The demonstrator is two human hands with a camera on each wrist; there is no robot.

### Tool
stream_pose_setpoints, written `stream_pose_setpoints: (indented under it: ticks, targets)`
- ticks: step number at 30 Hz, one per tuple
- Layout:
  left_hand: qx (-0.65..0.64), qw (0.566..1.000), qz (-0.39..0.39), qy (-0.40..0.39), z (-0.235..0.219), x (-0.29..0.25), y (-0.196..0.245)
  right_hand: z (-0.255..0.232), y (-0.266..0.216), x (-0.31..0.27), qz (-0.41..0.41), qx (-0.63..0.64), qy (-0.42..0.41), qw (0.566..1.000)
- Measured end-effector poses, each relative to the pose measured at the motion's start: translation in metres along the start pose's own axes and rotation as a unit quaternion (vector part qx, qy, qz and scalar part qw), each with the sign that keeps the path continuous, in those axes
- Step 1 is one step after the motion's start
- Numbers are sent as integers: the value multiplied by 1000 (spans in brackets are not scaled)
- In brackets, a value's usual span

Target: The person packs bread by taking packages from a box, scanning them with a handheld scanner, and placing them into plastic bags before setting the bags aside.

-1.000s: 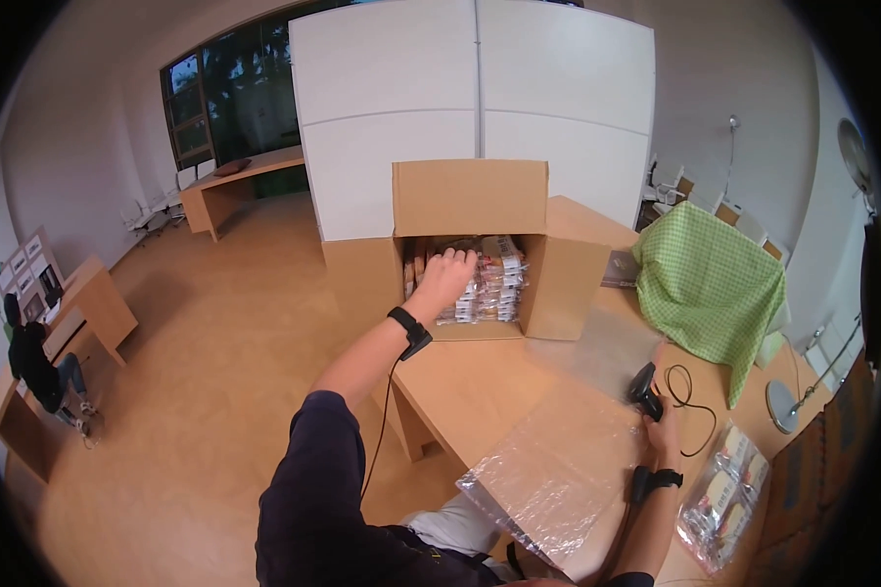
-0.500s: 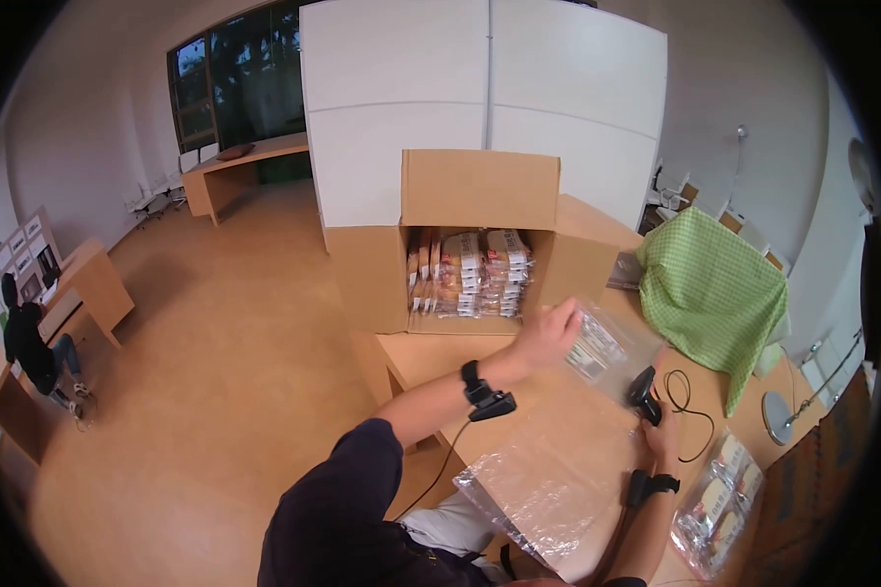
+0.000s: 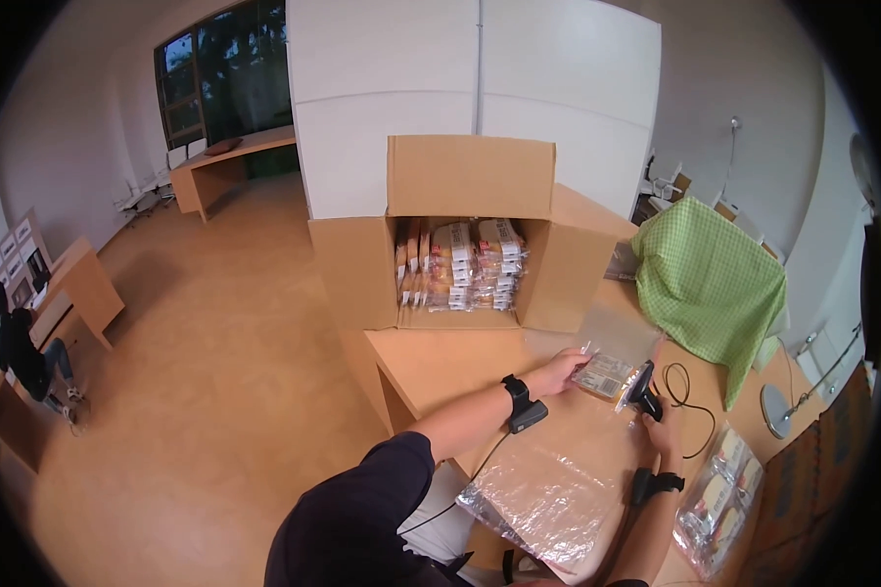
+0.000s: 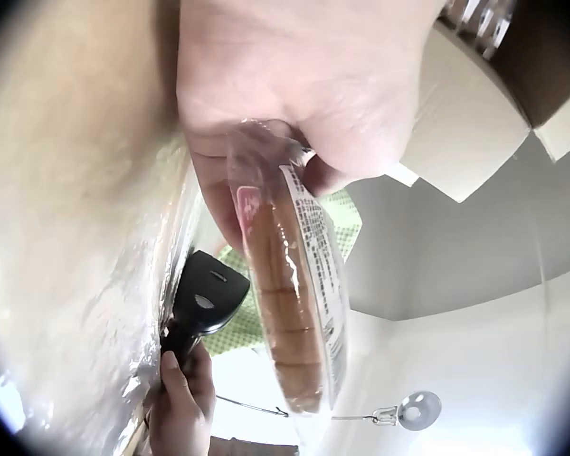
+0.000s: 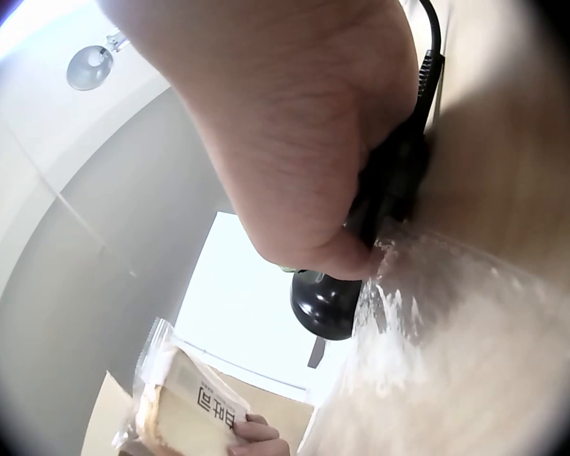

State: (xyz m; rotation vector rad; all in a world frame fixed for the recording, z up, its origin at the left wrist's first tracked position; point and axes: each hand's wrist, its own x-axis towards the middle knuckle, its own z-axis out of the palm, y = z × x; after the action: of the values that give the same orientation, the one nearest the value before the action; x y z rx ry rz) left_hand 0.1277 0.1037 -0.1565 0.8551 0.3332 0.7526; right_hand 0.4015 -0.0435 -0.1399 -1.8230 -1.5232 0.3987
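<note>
In the head view the left hand point(image 3: 562, 372) pinches one end of a clear-wrapped bread packet point(image 3: 605, 377), its printed label facing up. The left wrist view shows the wrapper bunched between thumb and fingers, with the bread point(image 4: 290, 304) hanging edge-on. Just right of the packet, the right hand point(image 3: 662, 430) grips a black handheld scanner point(image 3: 644, 389) by its handle, the scanner's head close to the packet. From the right wrist, the scanner point(image 5: 325, 302) shows beyond the palm, and the packet point(image 5: 192, 404) is at the lower left.
An open cardboard box point(image 3: 470, 176) holds rows of similar packets point(image 3: 452, 269). A clear plastic bag point(image 3: 548, 499) lies at the table's front; a filled bag point(image 3: 719, 504) is at the right. A cable point(image 3: 668, 370), a green checked cloth point(image 3: 710, 284) and a lamp point(image 3: 777, 411) are nearby.
The left hand has come out of the box with a packet and moved right and down to beside the scanner. The right hand has stayed on the scanner.
</note>
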Motion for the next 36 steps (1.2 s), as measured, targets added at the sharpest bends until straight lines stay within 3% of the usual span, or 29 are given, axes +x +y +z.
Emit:
stream_pose_setpoints:
  ticks: [2,5,10,14,17,19,21,23,26,28,30,31,32,36]
  targets:
    - [2,1000,-4,-17,6,-1,2,1,4,3,5,-16,-1,1000]
    - [-27,999,-10,33,18,-8,0,7,19,11,-9,-25,1,1000]
    - [-3,999,-2,-49,5,-6,3,10,22,9,-40,-36,17,998]
    - [-8,999,18,-25,10,-8,5,10,21,8,-31,-32,17,999]
    - [-33,998,21,-51,10,-5,6,8,19,8,-40,-54,10,998]
    - [-73,997,19,-2,14,-2,2,8,20,9,-34,-56,7,998]
    - [-61,998,14,-3,9,3,2,8,28,12,-21,-55,0,998]
    - [-47,999,2,1,1,3,-2,11,45,18,-14,36,-19,999]
    - [-104,994,20,1,-5,12,-6,14,44,21,-29,10,-15,999]
    - [62,992,81,-70,-19,9,-11,14,48,19,-49,8,-1,999]
    - [-132,991,-8,-24,-2,0,1,6,13,8,-26,-8,-9,1000]
    - [-141,990,-12,6,4,-1,4,-4,-13,-1,-7,-23,-27,999]
    - [-150,988,-7,37,7,0,7,-2,-5,-2,-15,-11,-22,1000]
    - [-128,992,0,16,-1,5,4,3,13,9,-9,-24,-25,999]
